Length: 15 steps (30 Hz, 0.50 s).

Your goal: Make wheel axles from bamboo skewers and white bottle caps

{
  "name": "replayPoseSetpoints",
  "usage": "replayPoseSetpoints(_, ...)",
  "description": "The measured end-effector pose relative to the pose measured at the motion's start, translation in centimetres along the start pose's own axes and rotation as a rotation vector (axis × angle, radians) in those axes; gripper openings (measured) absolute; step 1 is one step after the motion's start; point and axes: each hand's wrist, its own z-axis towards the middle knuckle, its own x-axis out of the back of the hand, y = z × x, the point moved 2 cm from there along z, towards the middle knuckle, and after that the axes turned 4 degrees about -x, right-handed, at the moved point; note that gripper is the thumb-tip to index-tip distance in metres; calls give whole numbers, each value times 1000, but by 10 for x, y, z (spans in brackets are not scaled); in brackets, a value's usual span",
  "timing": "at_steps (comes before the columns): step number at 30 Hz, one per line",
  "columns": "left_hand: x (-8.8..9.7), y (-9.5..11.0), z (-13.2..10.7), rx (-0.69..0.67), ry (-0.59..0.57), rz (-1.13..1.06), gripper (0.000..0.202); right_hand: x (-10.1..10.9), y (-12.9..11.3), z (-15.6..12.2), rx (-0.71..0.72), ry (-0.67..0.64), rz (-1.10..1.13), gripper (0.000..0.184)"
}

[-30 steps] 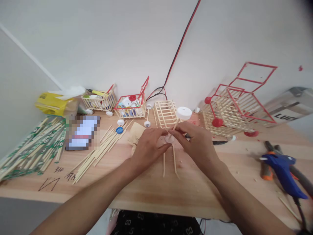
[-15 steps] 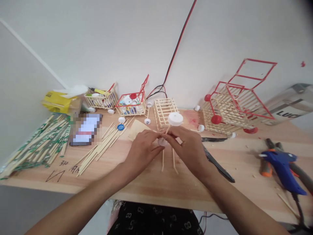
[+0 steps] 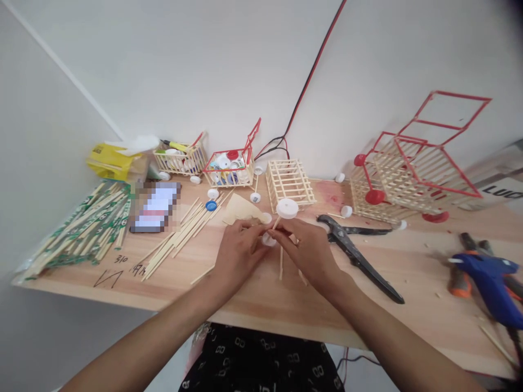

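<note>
In front of me is a thin wooden stick point(image 3: 276, 222) with a large white bottle cap point(image 3: 287, 208) at its upper end and another white cap point(image 3: 268, 239) at its lower end. My left hand point(image 3: 240, 248) has its fingers closed at the lower cap, partly hiding it. The thumb and fingers of my right hand point(image 3: 309, 246) pinch the stick between the caps. Behind my hands stands a basket frame of glued sticks point(image 3: 289, 182). A sheet of sandpaper-coloured paper point(image 3: 242, 207) lies beyond my left fingers, and more sticks point(image 3: 281, 264) lie below my right hand.
Black-handled cutters point(image 3: 362, 261) and a blue glue gun point(image 3: 488, 286) lie to the right. Small stick carts point(image 3: 229, 175) and a big red-trimmed cart point(image 3: 408, 174) line the wall. Loose sticks point(image 3: 174, 245), a phone point(image 3: 155, 207) and wrapped chopsticks point(image 3: 87, 228) are at left.
The view has shifted, so the tabletop things appear farther right and more of the cutters shows. Both hands keep hold of the capped stick, with only a slight change of its tilt.
</note>
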Motion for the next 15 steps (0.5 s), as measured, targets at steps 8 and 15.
replayPoseSetpoints(8, -1, 0, -2, 4, 3, -8, 34, -2, 3, 1, -21, -18, 31, 10)
replayPoseSetpoints(15, -3, 0, -4, 20, -22, -26, 34, -4, 6, -1, -28, -38, 32, 10)
